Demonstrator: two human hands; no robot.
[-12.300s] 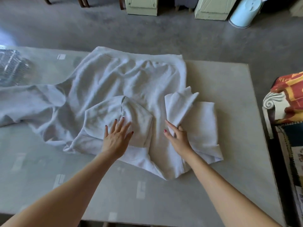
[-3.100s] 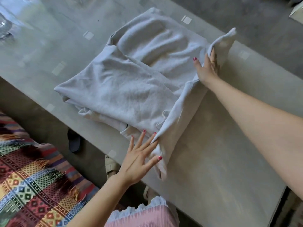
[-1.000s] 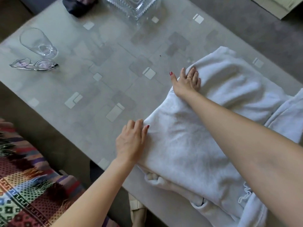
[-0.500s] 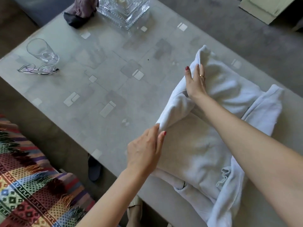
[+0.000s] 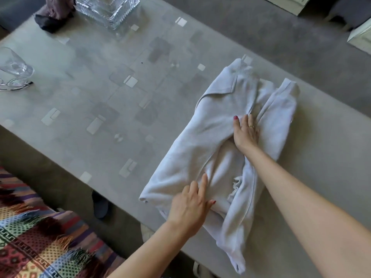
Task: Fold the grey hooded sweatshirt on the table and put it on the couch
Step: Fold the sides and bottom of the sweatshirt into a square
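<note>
The grey hooded sweatshirt lies folded into a long bundle on the right half of the table, with its left side lying folded over the middle. My left hand rests flat on the near end of that flap, fingers straight. My right hand presses flat on the middle of the bundle, fingers extended toward the far end. One loose end of the sweatshirt hangs over the table's near edge. The couch with its multicoloured patterned blanket is at the lower left.
On the table's far left stand a drinking glass and a pair of spectacles. A cut-glass dish and a dark cloth bundle sit at the far end. Pale cabinets stand on the floor beyond.
The left side of the sweatshirt, lifted by both hands half a second ago, now lies folded over the middle. Both hands have let go and lie flat on the cloth.
</note>
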